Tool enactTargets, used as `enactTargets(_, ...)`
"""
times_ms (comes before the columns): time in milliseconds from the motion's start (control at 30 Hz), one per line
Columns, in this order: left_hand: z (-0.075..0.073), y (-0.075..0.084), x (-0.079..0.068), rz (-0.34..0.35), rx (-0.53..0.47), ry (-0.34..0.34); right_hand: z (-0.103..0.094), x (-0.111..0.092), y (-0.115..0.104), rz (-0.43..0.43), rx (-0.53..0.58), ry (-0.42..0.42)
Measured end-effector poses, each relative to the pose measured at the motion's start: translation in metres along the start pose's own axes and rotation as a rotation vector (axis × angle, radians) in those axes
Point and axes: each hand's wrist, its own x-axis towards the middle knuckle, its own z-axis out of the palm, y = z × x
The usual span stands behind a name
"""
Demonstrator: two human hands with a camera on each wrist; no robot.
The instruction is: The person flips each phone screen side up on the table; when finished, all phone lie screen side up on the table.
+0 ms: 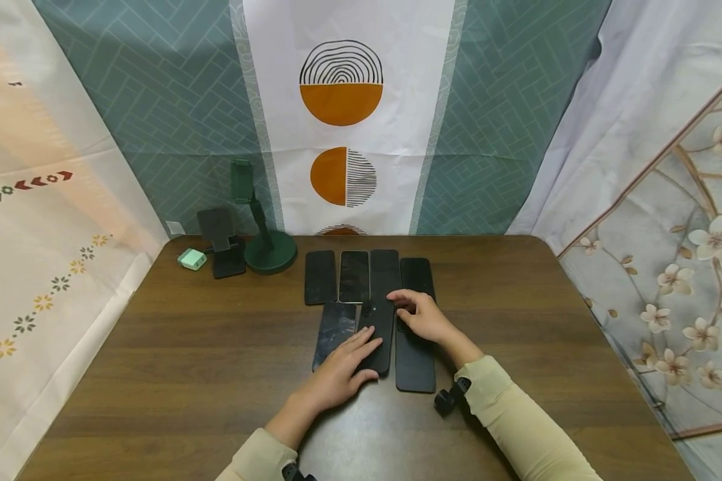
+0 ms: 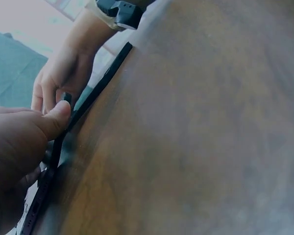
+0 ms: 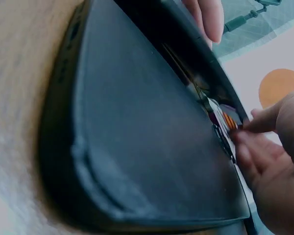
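Note:
A dark smartphone (image 1: pixel 386 327) with a camera cluster on its back is tilted, one long edge raised, in the middle of the near row of phones. My left hand (image 1: pixel 337 374) rests on its back with fingers extended; the thumb touches its edge in the left wrist view. My right hand (image 1: pixel 421 315) pinches the raised edge between thumb and curled fingers, plainest in the right wrist view. To the left lies a glossy phone (image 1: pixel 335 327). To the right, under my right hand, lies a longer black phone (image 1: pixel 415 364).
Behind, several phones lie in a row, including a pale-rimmed phone (image 1: pixel 353 276) and a black phone (image 1: pixel 320 277) at its left end. A green phone stand (image 1: pixel 271 250), a black stand (image 1: pixel 228 257) and a mint charger (image 1: pixel 192 259) occupy the table's far left. Patterned cloths surround the table (image 1: pixel 517 314).

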Motion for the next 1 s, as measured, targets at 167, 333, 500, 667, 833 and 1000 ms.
enactTargets(167, -0.002, -0.001, 0.001, 0.032, -0.021, 0.003, -0.005, -0.001, 0.007, -0.063, 0.116, -0.044)
enactTargets(333, -0.004, -0.001, 0.003, 0.041, -0.046, 0.007, -0.007, -0.001, 0.01, -0.118, 0.196, -0.069)
enactTargets(500, -0.005, 0.002, 0.005, 0.025, -0.069, 0.01, -0.007, -0.001, 0.01, -0.129, 0.208, -0.065)
enactTargets(667, -0.003, 0.005, 0.01, 0.026, -0.139, 0.048, -0.007, -0.002, 0.01, -0.107, 0.236, -0.044)
enactTargets(833, 0.002, 0.006, 0.012, -0.012, -0.242, 0.105, -0.008, -0.001, 0.008, -0.078, 0.224, -0.041)
enactTargets(1000, 0.007, 0.008, 0.016, 0.0, -0.337, 0.155, -0.003, 0.0, 0.005, -0.078, 0.15, -0.118)
